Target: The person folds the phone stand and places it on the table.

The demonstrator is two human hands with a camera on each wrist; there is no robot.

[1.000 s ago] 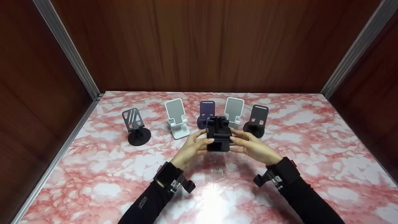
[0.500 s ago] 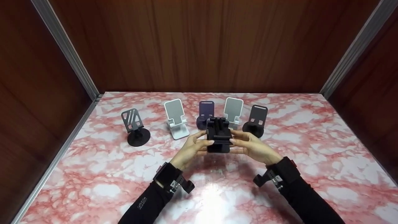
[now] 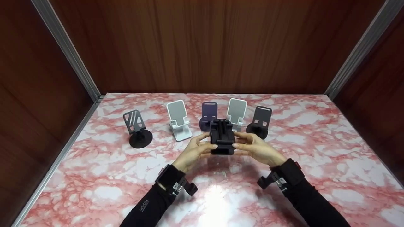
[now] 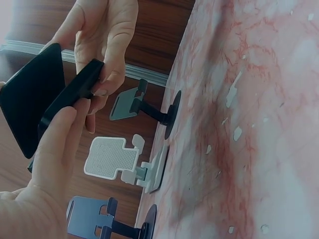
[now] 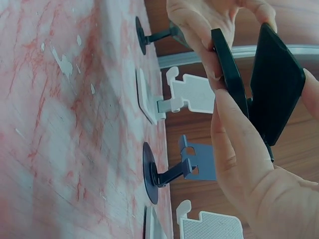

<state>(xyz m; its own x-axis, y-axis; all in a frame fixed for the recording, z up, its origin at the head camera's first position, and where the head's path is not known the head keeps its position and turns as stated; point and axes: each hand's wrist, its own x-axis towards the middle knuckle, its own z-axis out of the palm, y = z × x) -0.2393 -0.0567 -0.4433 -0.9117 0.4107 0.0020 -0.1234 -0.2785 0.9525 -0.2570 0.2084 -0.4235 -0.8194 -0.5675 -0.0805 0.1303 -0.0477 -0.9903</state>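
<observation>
Over the middle of the marbled tabletop [image 3: 104, 179], held up off its surface, we find a black stand [image 3: 222, 136] between the left hand [image 3: 195, 150] and the right hand [image 3: 258, 150]. The fingers of both hands are clamped on its sides, thumbs at the near lower edge and other fingers reaching round behind. From the left wrist we note a wider plate [image 4: 36, 102] and a thinner plate [image 4: 72, 94], with a gap between them. We judge the item stiff, fairly light and not fragile, though its smooth faces may slip; the joint may swing, so we advise gripping the side edges and minding fingertips at the gap. Beyond it, a loose row bounds movement: a slotted grey stand [image 3: 134, 121] at far left, a left white stand [image 3: 177, 113], a purple stand [image 3: 210, 110], a right white stand [image 3: 237, 110] and a dark grey stand [image 3: 262, 116]. The black stand partly overlaps the purple and right white ones in the head view, so we rate forward room as tight. Toward the person, the tabletop runs between the two forearms [image 3: 311, 198], giving more latitude; a wooden back panel [image 3: 202, 47] rises at the far edge, well apart from the hands.
</observation>
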